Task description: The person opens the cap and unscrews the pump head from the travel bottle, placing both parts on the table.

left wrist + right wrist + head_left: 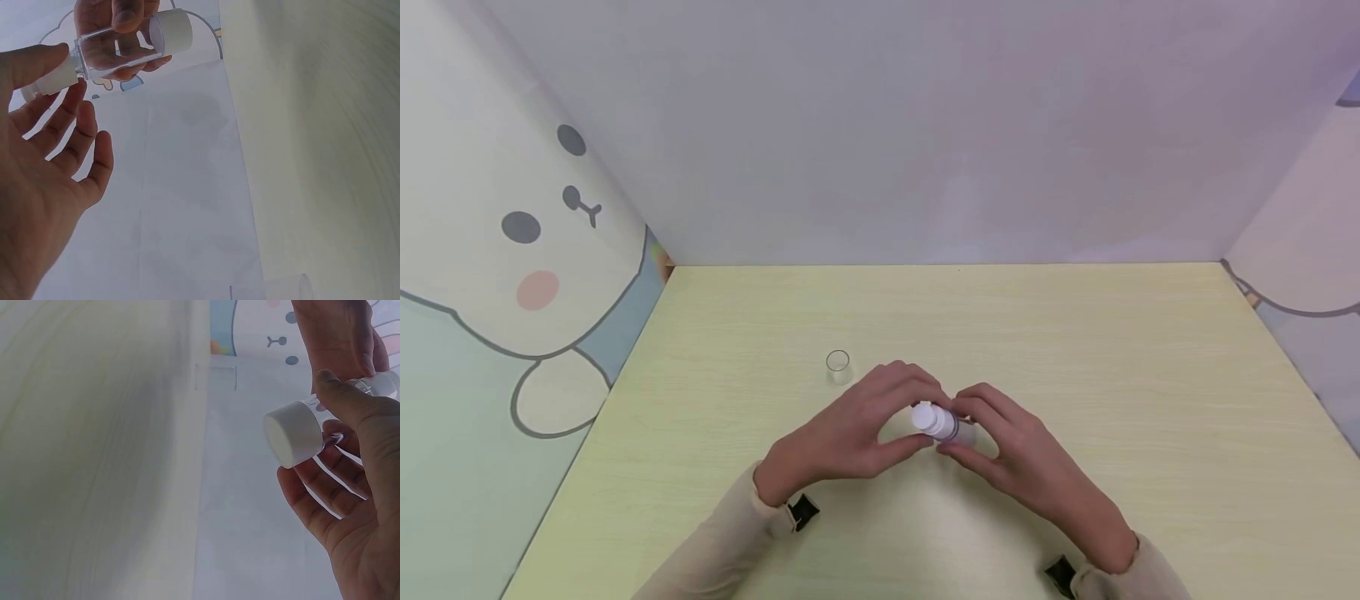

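A clear bottle with a white top and a white base is held between both hands, raised above the table. It leans, with the top toward the left hand. My left hand pinches the white top between thumb and forefinger, its other fingers spread loosely. My right hand grips the transparent body with the thumb on one side and fingers on the other. No liquid can be made out inside.
A small clear cup-shaped piece stands on the pale wooden table, beyond and left of the hands. A plain whitish wall rises at the table's far edge. Side panels with cartoon prints flank the table.
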A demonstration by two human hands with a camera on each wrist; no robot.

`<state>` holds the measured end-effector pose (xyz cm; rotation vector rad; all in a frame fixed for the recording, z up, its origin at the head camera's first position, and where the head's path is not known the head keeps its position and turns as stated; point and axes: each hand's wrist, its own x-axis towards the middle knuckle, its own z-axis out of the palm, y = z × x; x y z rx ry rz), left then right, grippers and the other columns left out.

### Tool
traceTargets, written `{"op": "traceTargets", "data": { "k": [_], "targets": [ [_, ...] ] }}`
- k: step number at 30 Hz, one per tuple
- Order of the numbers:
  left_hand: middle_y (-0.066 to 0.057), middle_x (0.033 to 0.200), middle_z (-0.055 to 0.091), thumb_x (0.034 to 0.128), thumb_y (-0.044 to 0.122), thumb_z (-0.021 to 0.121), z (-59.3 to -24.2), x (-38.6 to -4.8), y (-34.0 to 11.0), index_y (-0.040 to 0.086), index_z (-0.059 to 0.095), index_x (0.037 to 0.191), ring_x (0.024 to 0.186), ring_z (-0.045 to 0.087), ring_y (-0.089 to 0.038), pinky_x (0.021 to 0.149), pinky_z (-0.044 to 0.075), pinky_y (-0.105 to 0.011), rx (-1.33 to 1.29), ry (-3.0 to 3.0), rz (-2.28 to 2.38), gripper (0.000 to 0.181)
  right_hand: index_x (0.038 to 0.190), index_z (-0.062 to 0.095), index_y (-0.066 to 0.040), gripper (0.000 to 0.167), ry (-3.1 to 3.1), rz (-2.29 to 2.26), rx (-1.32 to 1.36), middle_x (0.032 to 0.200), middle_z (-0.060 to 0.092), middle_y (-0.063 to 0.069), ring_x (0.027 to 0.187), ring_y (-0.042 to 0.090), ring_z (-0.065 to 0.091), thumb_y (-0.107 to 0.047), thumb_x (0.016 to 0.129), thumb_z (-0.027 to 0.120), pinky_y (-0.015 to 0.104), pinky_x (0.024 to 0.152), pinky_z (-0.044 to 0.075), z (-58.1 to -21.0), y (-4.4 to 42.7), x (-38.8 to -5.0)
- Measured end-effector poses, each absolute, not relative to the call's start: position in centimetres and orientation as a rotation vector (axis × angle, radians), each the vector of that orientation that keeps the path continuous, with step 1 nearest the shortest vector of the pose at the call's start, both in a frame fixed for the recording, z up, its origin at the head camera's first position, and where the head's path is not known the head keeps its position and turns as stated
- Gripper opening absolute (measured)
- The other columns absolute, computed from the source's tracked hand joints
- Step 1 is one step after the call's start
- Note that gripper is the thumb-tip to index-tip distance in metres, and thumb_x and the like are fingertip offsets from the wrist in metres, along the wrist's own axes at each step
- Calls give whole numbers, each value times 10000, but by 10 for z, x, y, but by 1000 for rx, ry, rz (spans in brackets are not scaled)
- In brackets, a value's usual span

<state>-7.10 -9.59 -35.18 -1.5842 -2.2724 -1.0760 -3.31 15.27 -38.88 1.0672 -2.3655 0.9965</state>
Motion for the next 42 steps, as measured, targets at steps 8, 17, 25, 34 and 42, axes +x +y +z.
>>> {"op": "traceTargets", "data": {
  "k": [8, 17, 25, 34, 42],
  "targets": [
    [59, 1176, 648, 935, 179, 797, -354, -72, -95, 154, 639, 1210, 1133, 607, -74, 1038, 491, -257, -1566, -2259, -1224, 318, 1171, 678, -140, 327, -2361, 1006, 1074, 1161, 630, -72, 986, 49, 609, -357, 946, 775, 164, 883, 528, -388, 152, -33],
    [37, 1138, 668, 920, 113, 805, -354, -72, -95, 133, 622, 1199, 1026, 613, -67, 928, 543, -236, -1566, -2243, -1432, 335, 1181, 675, -148, 332, -2359, 1036, 1084, 1163, 628, -81, 992, 40, 604, -304, 923, 812, 191, 878, 539, -386, 151, -32],
    [37, 1120, 678, 874, 128, 855, -352, -72, -96, 134, 628, 1182, 994, 598, -72, 894, 535, -264, -1515, -2181, -1396, 383, 1184, 680, -157, 331, -2363, 1039, 1076, 1166, 631, -88, 996, 42, 609, -295, 917, 820, 212, 874, 548, -387, 152, -32],
    [45, 1089, 724, 820, 201, 907, -348, -75, -102, 153, 697, 1194, 951, 623, -119, 887, 473, -244, -1451, -2088, -1246, 432, 1198, 680, -172, 382, -2386, 1040, 1062, 1162, 633, -94, 990, 43, 614, -257, 873, 864, 161, 894, 526, -389, 153, -34],
    [77, 1093, 703, 836, 291, 895, -346, -81, -111, 200, 725, 1194, 1002, 633, -83, 872, 442, -305, -1353, -2189, -1004, 407, 1175, 683, -175, 370, -2408, 1034, 1032, 1155, 638, -98, 976, 44, 620, -266, 869, 868, 150, 883, 522, -388, 155, -34]
  ]
}}
